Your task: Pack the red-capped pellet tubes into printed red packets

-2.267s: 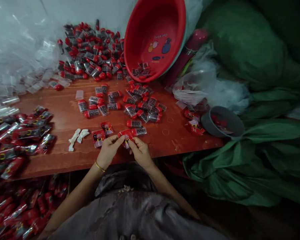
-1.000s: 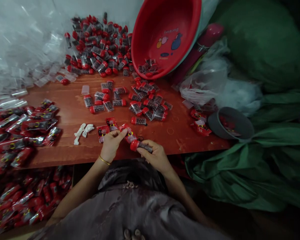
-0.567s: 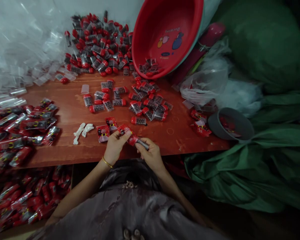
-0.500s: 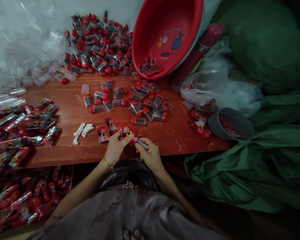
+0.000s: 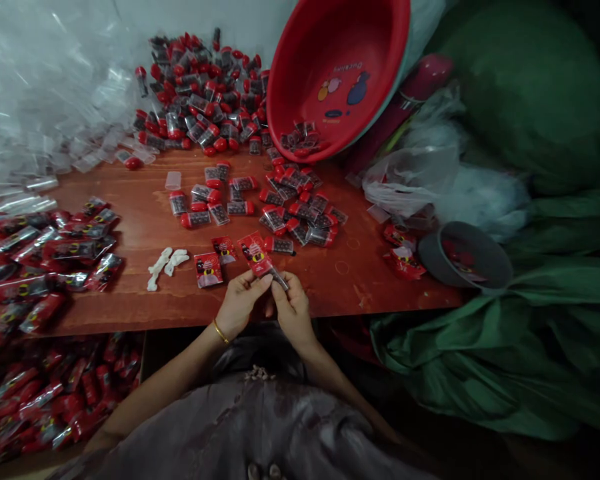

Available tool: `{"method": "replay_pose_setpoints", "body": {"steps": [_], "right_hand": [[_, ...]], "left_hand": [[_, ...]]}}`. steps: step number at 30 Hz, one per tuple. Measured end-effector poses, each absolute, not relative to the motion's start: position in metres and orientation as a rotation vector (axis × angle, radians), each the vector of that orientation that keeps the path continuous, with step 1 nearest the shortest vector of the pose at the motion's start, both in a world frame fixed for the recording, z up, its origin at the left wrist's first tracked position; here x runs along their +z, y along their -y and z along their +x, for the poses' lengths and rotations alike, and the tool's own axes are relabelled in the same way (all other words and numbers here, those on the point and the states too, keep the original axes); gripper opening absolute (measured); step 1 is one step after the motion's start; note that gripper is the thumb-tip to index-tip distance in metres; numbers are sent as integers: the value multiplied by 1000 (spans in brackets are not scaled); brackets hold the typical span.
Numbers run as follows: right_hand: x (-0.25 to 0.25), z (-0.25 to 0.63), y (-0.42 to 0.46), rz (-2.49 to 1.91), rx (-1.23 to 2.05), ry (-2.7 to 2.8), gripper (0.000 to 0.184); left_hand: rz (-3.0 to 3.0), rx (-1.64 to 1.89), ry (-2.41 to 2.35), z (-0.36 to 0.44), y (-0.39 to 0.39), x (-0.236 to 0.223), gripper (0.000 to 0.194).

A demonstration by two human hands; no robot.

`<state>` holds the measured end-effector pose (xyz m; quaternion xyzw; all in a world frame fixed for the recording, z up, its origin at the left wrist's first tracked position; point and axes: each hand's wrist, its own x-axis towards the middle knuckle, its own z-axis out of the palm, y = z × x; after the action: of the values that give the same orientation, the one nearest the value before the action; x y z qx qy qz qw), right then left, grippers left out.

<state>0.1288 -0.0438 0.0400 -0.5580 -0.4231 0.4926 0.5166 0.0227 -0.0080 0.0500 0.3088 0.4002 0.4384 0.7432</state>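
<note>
Our left hand [image 5: 237,303] and right hand [image 5: 294,308] pinch a red packet [image 5: 256,255]; a basin [image 5: 330,43] leans at its one o'clock.

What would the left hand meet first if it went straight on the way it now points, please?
Setting aside the red packet in its grip, the left hand would probably meet the right hand first, though depth is unclear.

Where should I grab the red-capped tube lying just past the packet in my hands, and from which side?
Probably pinch the tube across its barrel with the right hand, once free, coming from the near right. It lies on its side, roughly left to right; in this view the red packet crowds its capped left end, and other tubes lie close behind.
</note>
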Motion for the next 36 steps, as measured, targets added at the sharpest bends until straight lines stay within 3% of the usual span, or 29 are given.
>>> {"method": "replay_pose_setpoints", "body": {"steps": [7, 13, 20, 24, 28, 32, 36], "right_hand": [[41, 133, 42, -1302, 1234, 1005, 28], [37, 131, 36, -1257, 1246, 867, 27], [42, 138, 37, -1243, 1297, 1032, 29], [38, 144, 40, -1313, 1237, 1006, 23], [32, 136, 32, -1352, 1221, 973, 30], [32, 124, 19, -1402, 1038, 1214, 30], [28, 134, 5, -1527, 568, 1544, 24]], "left_hand": [[700, 1039, -924, 23, 3, 49, 34], [802, 887, -834, 28, 9, 49, 35], [627, 1136, -968, 25, -8, 56, 36], [661, 1027, -872, 27, 1, 52, 37], [611, 986, -824, 29, 8, 47, 41], [528, 1042, -882, 7, -1, 53, 38], [387, 1289, -1033, -67, -35, 71, 25]]}}
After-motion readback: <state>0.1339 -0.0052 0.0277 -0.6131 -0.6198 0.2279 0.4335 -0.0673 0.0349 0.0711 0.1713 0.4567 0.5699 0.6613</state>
